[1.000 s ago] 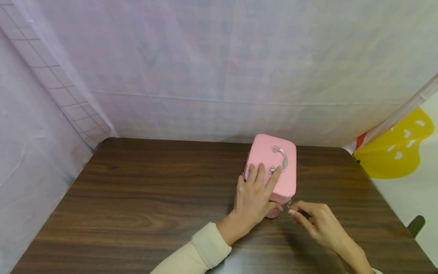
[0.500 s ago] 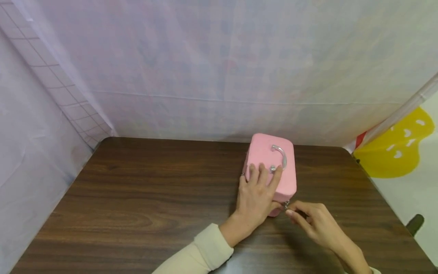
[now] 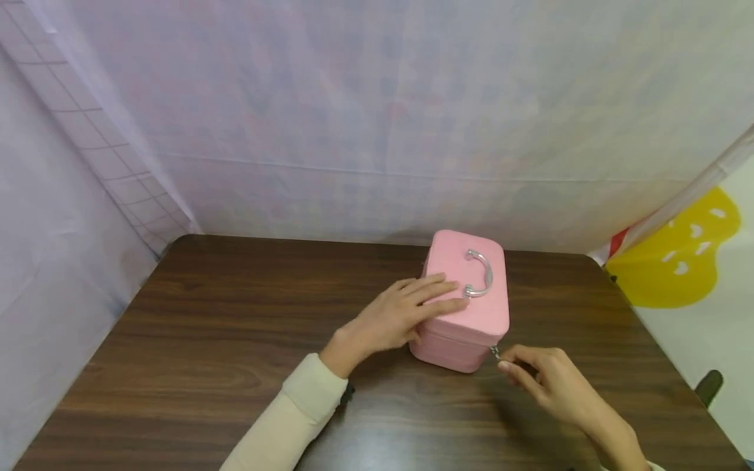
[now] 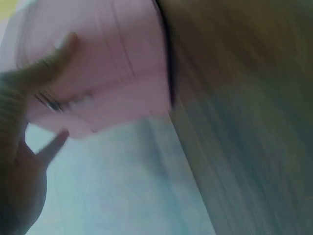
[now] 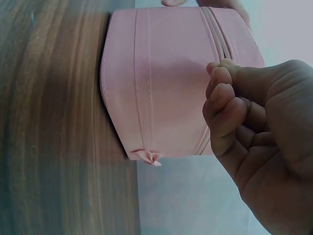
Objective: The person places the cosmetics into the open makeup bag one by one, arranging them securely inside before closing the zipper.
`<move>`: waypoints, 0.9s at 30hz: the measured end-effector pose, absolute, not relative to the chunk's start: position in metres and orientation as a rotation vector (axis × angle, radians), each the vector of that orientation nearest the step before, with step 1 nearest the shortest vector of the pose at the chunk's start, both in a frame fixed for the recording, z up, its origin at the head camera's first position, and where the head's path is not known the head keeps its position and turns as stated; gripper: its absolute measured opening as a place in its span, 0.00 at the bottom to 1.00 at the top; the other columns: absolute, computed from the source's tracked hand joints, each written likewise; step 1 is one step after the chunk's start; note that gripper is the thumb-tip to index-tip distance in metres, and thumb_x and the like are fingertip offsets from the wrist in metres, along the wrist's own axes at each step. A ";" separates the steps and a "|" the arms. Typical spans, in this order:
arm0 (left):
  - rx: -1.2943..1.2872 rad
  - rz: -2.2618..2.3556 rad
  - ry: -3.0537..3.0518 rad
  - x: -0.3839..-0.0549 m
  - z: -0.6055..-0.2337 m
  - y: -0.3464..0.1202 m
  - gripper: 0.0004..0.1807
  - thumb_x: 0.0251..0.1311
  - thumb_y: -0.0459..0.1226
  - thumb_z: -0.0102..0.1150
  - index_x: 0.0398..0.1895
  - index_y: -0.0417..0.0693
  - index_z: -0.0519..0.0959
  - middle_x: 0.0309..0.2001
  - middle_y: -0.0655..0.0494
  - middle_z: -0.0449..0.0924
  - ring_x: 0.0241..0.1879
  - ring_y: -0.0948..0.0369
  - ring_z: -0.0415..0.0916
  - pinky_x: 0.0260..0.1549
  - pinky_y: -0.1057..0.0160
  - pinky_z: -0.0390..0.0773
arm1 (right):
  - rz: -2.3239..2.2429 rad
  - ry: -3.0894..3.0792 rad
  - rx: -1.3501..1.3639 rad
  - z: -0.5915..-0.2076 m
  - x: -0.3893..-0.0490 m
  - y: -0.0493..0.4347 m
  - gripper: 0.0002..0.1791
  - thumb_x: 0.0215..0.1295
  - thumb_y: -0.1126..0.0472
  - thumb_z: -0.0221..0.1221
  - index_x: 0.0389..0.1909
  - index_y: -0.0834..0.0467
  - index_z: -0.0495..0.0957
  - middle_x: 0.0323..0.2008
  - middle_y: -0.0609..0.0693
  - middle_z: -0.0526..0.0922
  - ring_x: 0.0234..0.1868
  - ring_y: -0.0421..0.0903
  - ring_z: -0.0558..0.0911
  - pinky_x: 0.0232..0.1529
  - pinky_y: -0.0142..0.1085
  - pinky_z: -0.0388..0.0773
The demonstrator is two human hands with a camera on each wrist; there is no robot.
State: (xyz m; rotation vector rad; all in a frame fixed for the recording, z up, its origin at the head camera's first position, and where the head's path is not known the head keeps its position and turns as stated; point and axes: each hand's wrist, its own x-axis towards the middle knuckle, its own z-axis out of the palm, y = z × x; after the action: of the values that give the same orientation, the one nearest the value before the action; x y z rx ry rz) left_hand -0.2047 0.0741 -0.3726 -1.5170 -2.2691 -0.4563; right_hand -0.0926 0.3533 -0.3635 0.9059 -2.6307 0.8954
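A pink vanity case (image 3: 450,353) with a silver handle (image 3: 489,271) on its lid stands on the brown table. My left hand (image 3: 397,314) rests on the lid's left side, its fingers extended toward the handle and its thumb down by the side wall. At the case's near right corner, my right hand (image 3: 550,379) pinches the silver zipper pull (image 3: 495,352) between thumb and forefinger. The right wrist view shows the zipper (image 5: 220,36) running up to those fingertips, with the other fingers curled. A small pink bow (image 5: 149,156) sits low on the case wall. Motion blurs the left wrist view.
The dark wood table (image 3: 235,327) extends left and forward of the case. A pale curtain (image 3: 353,118) hangs just behind the table's far edge, near the case. Beyond the right edge is a yellow shape (image 3: 677,255) with white marks.
My left hand has slid left from the lid's front edge to its left side, uncovering the case's front wall. My right hand stays at the corner with the zipper pull, moving only slightly.
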 end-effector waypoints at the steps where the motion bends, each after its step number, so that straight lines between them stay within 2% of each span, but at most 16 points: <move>1: -1.554 -0.477 -2.251 -0.209 -0.374 0.072 0.56 0.37 0.39 0.78 0.72 0.64 0.57 0.73 0.61 0.51 0.73 0.63 0.39 0.64 0.56 0.55 | 0.903 -2.632 0.905 -0.364 -0.093 0.354 0.18 0.57 0.75 0.61 0.31 0.46 0.76 0.22 0.33 0.74 0.19 0.32 0.73 0.15 0.25 0.69; 4: -1.617 -0.504 -2.213 -0.219 -0.377 0.069 0.56 0.35 0.41 0.78 0.72 0.61 0.57 0.74 0.62 0.50 0.73 0.63 0.39 0.66 0.59 0.50 | 0.915 -2.636 0.891 -0.365 -0.092 0.354 0.18 0.57 0.75 0.61 0.31 0.45 0.76 0.22 0.32 0.73 0.18 0.31 0.72 0.15 0.24 0.68; 8: -1.623 -0.516 -2.173 -0.224 -0.379 0.069 0.55 0.32 0.43 0.79 0.70 0.59 0.62 0.73 0.61 0.54 0.72 0.62 0.42 0.67 0.61 0.44 | 0.927 -2.634 0.886 -0.365 -0.093 0.355 0.18 0.57 0.75 0.62 0.30 0.45 0.76 0.21 0.33 0.73 0.18 0.30 0.71 0.14 0.23 0.67; 14: -1.579 -0.521 -2.143 -0.222 -0.375 0.076 0.52 0.27 0.45 0.80 0.66 0.58 0.68 0.69 0.59 0.61 0.70 0.59 0.50 0.68 0.60 0.43 | 0.882 -2.628 0.879 -0.364 -0.095 0.357 0.18 0.57 0.75 0.62 0.30 0.45 0.75 0.20 0.32 0.72 0.17 0.30 0.70 0.15 0.22 0.66; 21: -1.552 -0.408 -2.169 -0.218 -0.370 0.083 0.52 0.29 0.51 0.79 0.67 0.64 0.68 0.66 0.58 0.66 0.66 0.56 0.57 0.68 0.56 0.40 | 0.849 -2.615 0.862 -0.363 -0.095 0.359 0.18 0.56 0.75 0.62 0.30 0.45 0.76 0.20 0.32 0.72 0.17 0.30 0.70 0.16 0.21 0.66; 27: -1.536 -0.345 -2.169 -0.219 -0.367 0.086 0.53 0.27 0.54 0.79 0.67 0.70 0.67 0.62 0.59 0.68 0.58 0.57 0.60 0.68 0.57 0.44 | 0.847 -2.603 0.870 -0.364 -0.096 0.358 0.19 0.56 0.76 0.62 0.30 0.45 0.75 0.20 0.32 0.71 0.17 0.29 0.69 0.15 0.21 0.66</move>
State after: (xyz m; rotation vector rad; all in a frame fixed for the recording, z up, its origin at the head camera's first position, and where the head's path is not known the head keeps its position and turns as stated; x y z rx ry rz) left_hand -0.2190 0.0860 -0.3669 -1.5355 -2.1691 -0.3453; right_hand -0.0956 0.3579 -0.3636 0.8703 -2.6027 0.8474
